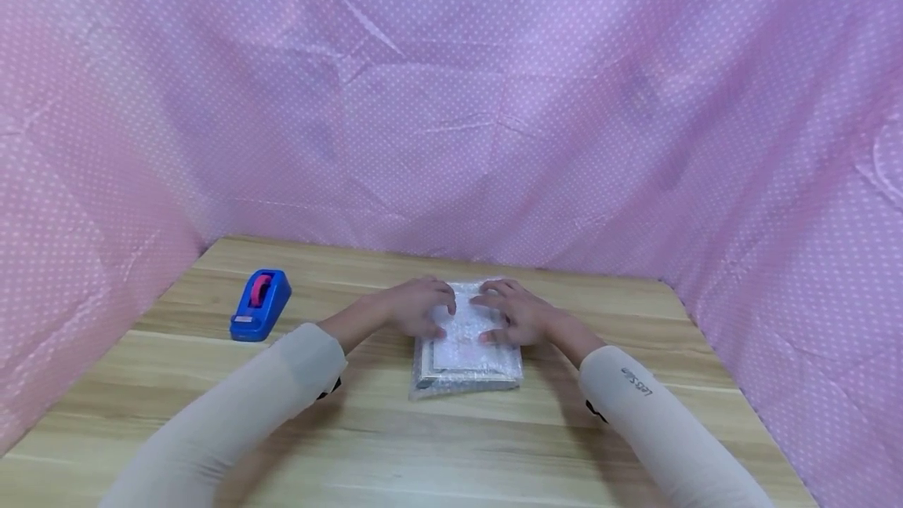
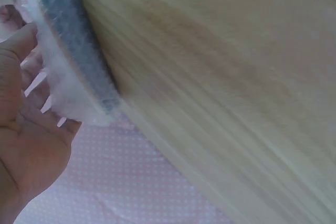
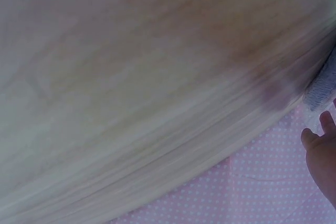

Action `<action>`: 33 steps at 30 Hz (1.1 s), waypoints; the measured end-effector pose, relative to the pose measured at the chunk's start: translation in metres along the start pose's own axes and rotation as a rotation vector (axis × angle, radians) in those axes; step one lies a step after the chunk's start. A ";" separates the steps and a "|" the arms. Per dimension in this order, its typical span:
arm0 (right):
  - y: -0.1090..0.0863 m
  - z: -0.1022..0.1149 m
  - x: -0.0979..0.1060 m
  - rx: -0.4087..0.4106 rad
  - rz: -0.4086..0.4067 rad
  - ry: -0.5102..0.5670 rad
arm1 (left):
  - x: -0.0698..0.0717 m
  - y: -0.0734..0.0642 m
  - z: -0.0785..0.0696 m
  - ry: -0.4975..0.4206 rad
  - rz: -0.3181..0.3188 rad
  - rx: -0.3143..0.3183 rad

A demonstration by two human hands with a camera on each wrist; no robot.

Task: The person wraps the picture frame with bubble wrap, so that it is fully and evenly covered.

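Note:
A flat rectangular thing in clear bubble wrap (image 1: 466, 357) lies on the table in front of the person; a pale panel and a darker edge show through the film. In the head view the left hand (image 1: 422, 308) rests on its left side, fingers loosely bent. From the opposite side the right hand (image 1: 518, 314) touches the top with spread fingers. The left wrist view has the left palm and spread fingers against the wrapped edge (image 2: 79, 40). Only part of the right hand (image 3: 323, 156) appears in the right wrist view, beside the package's grey side (image 3: 321, 87).
A blue tape dispenser (image 1: 261, 306) with a pink roll core stands toward the table's left side. The wood-grain table (image 1: 437, 453) reaches back to a pink dotted curtain (image 1: 437, 139), which encloses the back and both sides.

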State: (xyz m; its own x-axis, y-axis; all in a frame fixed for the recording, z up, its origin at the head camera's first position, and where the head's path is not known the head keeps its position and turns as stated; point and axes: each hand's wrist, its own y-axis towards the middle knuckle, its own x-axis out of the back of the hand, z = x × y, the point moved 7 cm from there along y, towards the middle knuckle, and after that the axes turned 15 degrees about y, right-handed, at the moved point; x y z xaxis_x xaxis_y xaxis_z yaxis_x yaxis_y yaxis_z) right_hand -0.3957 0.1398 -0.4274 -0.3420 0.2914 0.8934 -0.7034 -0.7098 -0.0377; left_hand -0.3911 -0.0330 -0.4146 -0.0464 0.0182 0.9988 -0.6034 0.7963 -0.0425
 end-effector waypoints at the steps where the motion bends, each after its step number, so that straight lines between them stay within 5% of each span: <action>1: 0.000 0.001 0.001 0.010 -0.002 -0.003 | 0.000 0.000 0.001 -0.002 0.003 0.003; 16: 0.003 0.002 0.001 0.044 -0.003 -0.046 | -0.007 0.002 0.000 0.009 0.047 0.035; 22: 0.002 0.003 0.001 0.036 -0.005 -0.045 | -0.008 0.004 0.002 -0.076 0.046 0.049; 33: 0.005 0.003 0.001 0.028 0.002 -0.057 | -0.011 0.000 0.008 -0.266 0.153 0.036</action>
State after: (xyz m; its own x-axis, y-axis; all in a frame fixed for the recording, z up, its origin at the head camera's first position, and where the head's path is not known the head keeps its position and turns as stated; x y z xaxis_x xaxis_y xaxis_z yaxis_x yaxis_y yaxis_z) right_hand -0.3972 0.1345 -0.4257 -0.3064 0.2537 0.9175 -0.6851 -0.7279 -0.0276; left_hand -0.3968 -0.0376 -0.4259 -0.3429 -0.0260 0.9390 -0.6005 0.7747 -0.1979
